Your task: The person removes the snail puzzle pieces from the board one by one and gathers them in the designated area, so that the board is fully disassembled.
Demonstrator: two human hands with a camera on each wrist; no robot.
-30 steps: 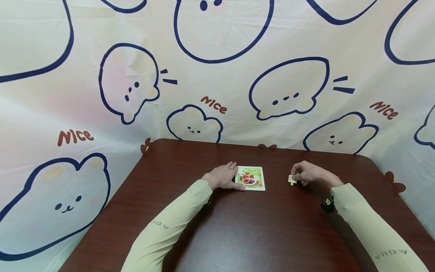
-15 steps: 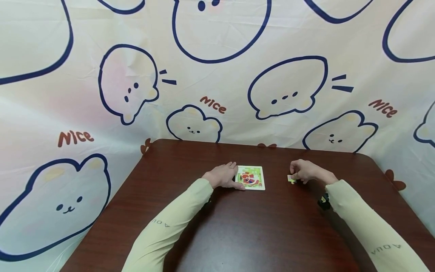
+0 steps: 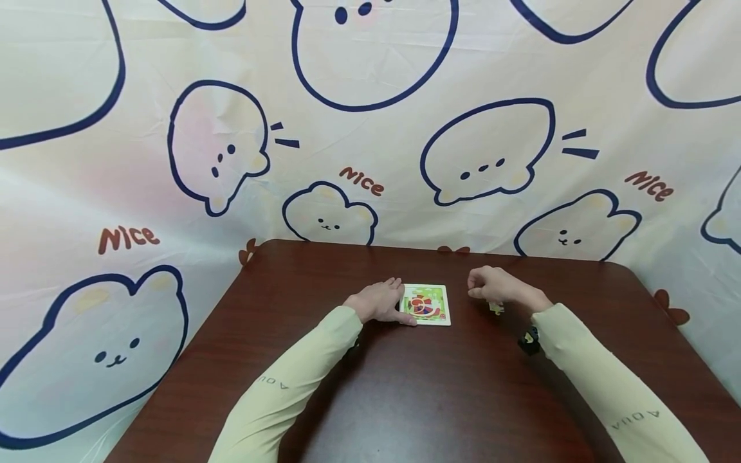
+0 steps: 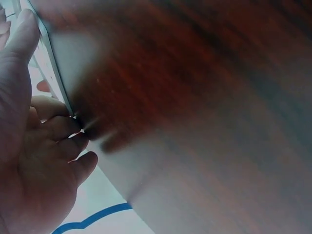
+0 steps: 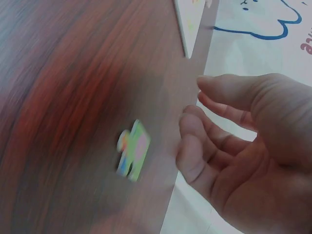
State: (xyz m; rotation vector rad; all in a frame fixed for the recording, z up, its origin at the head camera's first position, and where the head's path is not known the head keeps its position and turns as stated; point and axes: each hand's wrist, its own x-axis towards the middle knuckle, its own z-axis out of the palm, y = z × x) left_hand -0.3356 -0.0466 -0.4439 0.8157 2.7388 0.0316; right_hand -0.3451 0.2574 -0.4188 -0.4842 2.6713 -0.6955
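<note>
My left hand (image 3: 377, 301) rests at the left side of a white-framed jigsaw puzzle board (image 3: 427, 287). Its thumb (image 4: 24, 36) lies along the near edge, with the fingers spread toward the far corner. The board's printed picture is green with a red round shape. Right of the board, my right hand (image 3: 492, 285) hovers over the table, fingers loosely bent. In the right wrist view, nothing shows between the thumb and fingers of that hand (image 5: 243, 146). A green jigsaw piece (image 5: 137, 151) with a pink patch lies on the tabletop below it, apart from the fingers.
A dark brown wooden table (image 3: 405, 392) fills the lower part of the head view. Behind it hangs a pale cloth (image 3: 359, 141) with blue cartoon outlines. A dark device (image 3: 529, 341) sits at the right wrist.
My right hand has let go of the jigsaw piece and moved left toward the board. The piece stays on the table. My left hand and the board keep their places.
</note>
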